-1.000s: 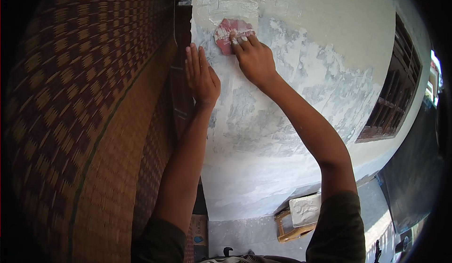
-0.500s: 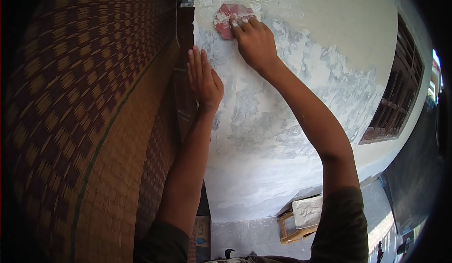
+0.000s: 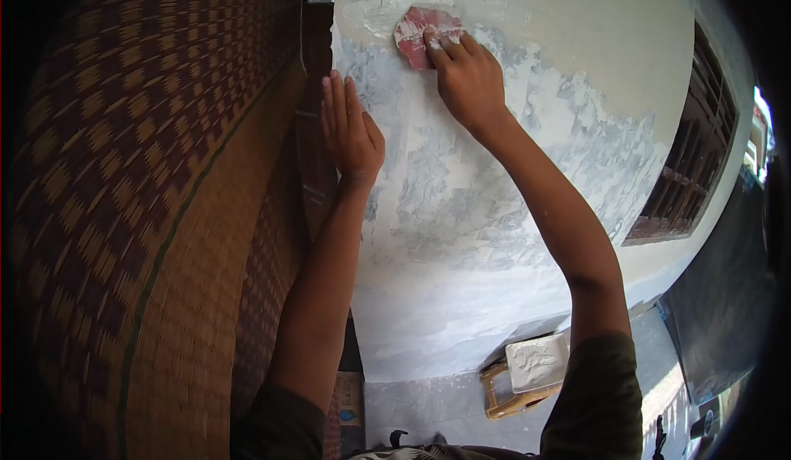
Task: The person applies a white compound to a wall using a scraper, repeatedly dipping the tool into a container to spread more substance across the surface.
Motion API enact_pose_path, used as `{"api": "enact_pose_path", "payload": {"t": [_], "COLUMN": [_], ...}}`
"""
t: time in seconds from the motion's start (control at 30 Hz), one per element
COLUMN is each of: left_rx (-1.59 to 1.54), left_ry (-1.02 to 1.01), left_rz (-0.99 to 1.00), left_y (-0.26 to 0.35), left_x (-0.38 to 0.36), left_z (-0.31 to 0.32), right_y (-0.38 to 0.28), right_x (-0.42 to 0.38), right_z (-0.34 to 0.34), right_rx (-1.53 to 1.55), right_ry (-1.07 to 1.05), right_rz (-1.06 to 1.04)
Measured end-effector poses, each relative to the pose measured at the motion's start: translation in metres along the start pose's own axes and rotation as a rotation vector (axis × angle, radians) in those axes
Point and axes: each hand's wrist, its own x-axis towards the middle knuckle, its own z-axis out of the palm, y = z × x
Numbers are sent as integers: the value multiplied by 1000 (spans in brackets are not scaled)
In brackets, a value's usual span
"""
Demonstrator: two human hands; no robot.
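My right hand (image 3: 471, 81) grips a red putty scraper (image 3: 414, 42) smeared with white paste. Its blade is against the upper part of the patchy white and grey wall (image 3: 445, 180). Lower and to the left, my left hand (image 3: 354, 137) rests at the wall's left edge, fingers stretched out and holding nothing. Rough, wet-looking white paste covers the wall around and above the scraper.
A white tray of paste (image 3: 535, 364) sits on a wooden stool (image 3: 497, 394) by the wall's foot. Woven matting (image 3: 189, 172) hangs along the left. On the right is a brown-framed window (image 3: 688, 155). A printed cardboard box (image 3: 350, 398) stands low down.
My right hand has slid the scraper a short way to the right across the wall. My left hand stays by the wall's edge, while the whole view has shifted slightly.
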Motion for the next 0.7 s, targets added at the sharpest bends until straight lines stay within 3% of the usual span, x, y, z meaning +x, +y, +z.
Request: {"api": "enact_pose_path", "payload": {"t": [0.07,0.23,0.3,0.5,0.7], "left_rx": [-6,-2,9,-3,14], "left_ry": [-5,-16,-21,-8,-17], "left_rz": [-7,-7,-10,0,-7], "left_y": [2,-2,-2,-2,-1], "left_x": [-2,-2,-2,-1,-1], "left_z": [-3,0,1,2,1], "right_y": [-10,-40,-33,14,-26], "right_x": [-23,-70,-56,5,-62], "right_z": [2,-11,-15,4,-5], "right_rx": [31,202,256,31,76], "right_ry": [-147,-73,-40,86,-127], "right_rz": [-31,-91,-96,67,-23]}}
